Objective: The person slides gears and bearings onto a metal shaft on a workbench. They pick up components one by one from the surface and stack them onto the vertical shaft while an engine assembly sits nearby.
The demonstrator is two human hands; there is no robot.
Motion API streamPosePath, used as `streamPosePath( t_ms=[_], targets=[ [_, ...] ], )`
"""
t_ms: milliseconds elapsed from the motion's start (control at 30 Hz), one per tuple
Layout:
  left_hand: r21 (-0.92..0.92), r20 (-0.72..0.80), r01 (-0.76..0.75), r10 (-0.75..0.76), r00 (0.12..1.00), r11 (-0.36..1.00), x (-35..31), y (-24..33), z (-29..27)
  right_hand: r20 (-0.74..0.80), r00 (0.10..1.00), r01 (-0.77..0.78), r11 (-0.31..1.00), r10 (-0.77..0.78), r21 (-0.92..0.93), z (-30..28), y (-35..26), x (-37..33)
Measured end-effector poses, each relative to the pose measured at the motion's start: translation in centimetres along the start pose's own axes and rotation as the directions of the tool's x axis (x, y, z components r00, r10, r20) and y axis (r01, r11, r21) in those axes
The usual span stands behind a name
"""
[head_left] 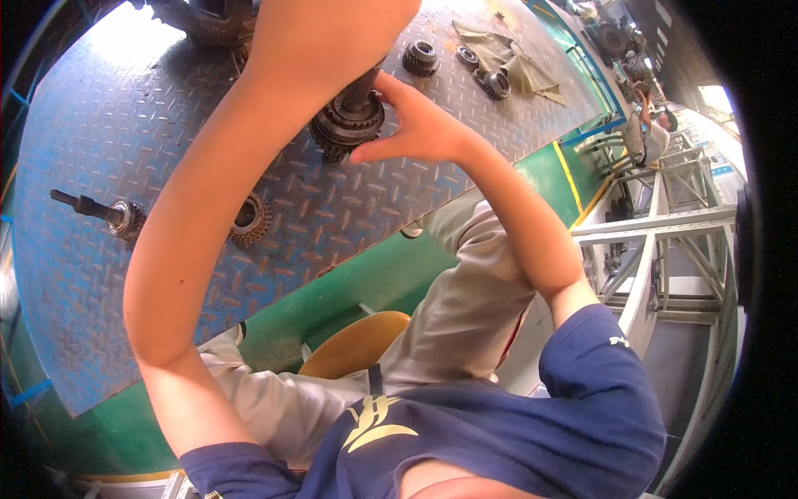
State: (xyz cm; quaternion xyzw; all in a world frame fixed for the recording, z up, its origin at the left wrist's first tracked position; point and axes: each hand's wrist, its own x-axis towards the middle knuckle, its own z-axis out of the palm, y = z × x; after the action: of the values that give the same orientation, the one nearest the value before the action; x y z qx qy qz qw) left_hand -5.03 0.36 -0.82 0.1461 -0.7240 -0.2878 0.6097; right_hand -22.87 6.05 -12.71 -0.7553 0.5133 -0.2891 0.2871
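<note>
A dark gear assembly (347,125) stands on the patterned metal tabletop, with a shaft (359,93) rising from its middle. My right hand (420,125) curves round its right side, thumb at the near edge of the gear and fingers by the shaft. Above the shaft, my left hand (353,37) is close to the camera and cut off by the top edge. Its fingers are hidden, so its grip does not show. Beyond my right hand sits a separate gear (421,59).
A ring gear (250,220) and a shaft with a gear (100,209) lie near my left forearm. Farther right are a small ring (467,56), another gear (496,84) and a cloth (519,62). A dark casting (208,21) stands behind. Another person (652,137) is at far right.
</note>
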Motion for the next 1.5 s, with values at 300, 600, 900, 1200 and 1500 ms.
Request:
streamPosePath(
  t_ms=[300,600,900,1200,1500],
  targets=[
    [0.049,-0.062,0.079,-0.076,0.995,0.996,-0.1,0.6,0.4,0.128,0.991,0.024,0.999,-0.03,0.042,-2.7,1.3,-0.5],
    [0.033,-0.036,0.112,-0.111,0.993,0.993,0.4,-0.9,-1.1,0.022,0.997,0.068,0.995,-0.069,0.071,-1.1,0.4,0.0],
    [0.159,-0.013,0.084,-0.083,0.996,0.984,-0.3,-0.9,-1.4,-0.058,0.997,0.052,0.999,-0.053,-0.014,-0.3,-0.6,0.5],
    [0.164,-0.003,0.151,-0.152,0.988,0.975,0.5,-0.6,-2.9,0.118,0.993,0.039,0.992,-0.025,-0.121,-1.8,0.6,0.3],
    [0.071,0.169,0.226,-0.235,0.957,0.971,0.7,-2.3,-6.3,-0.292,0.939,-0.274,0.906,0.181,-0.322,-5.2,6.0,1.4]
  ],
)
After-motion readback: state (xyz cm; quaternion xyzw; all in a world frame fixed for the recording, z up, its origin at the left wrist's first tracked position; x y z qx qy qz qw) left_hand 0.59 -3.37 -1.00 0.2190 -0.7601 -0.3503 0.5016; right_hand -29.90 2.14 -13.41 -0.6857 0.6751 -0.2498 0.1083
